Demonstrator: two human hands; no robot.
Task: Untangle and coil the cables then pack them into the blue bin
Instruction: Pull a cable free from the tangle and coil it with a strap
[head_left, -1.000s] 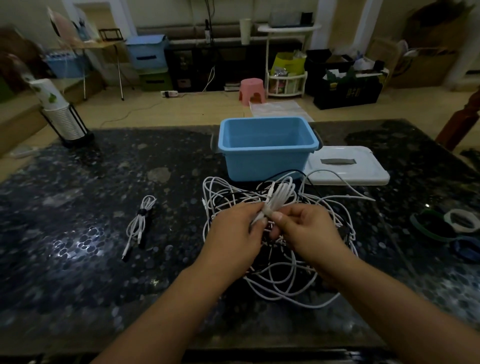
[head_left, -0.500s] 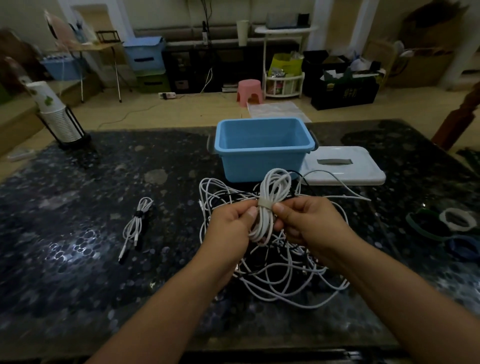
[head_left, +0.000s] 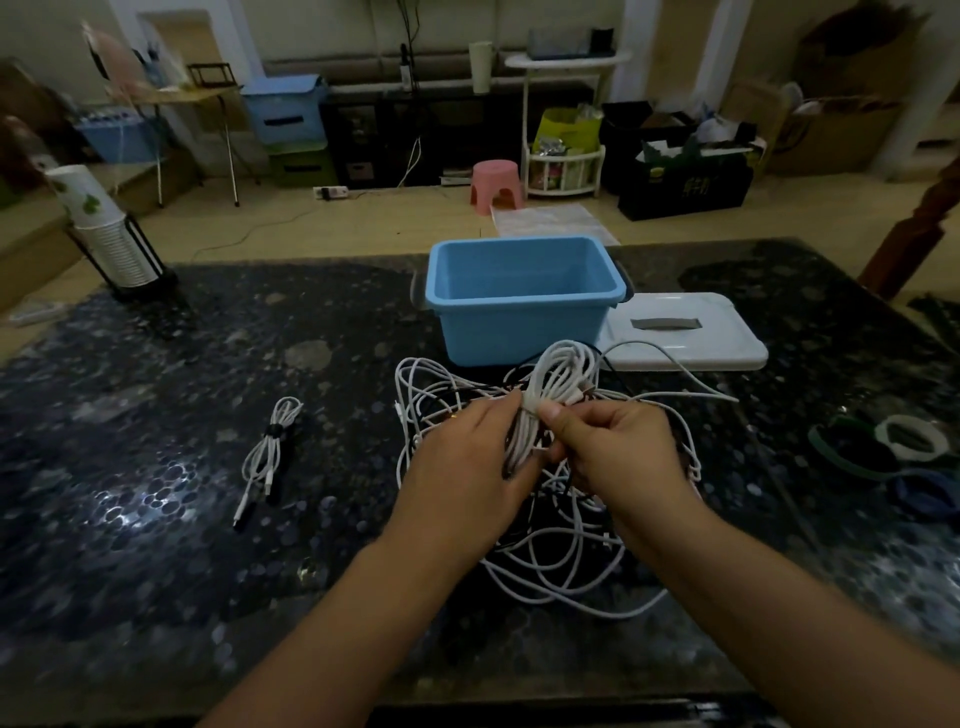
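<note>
Now the white cable coil stands raised above the tangle, where a second ago it lay low; both the left hand and right hand pinch its wrapped waist (tie nearly done, I judge). The blue bin waits just behind, still without cables.

Dim, soft picture; glare on table.

Blue bin on a black speckled worktop, white cables tangled with black, a white lid, pink stool behind.
</note>
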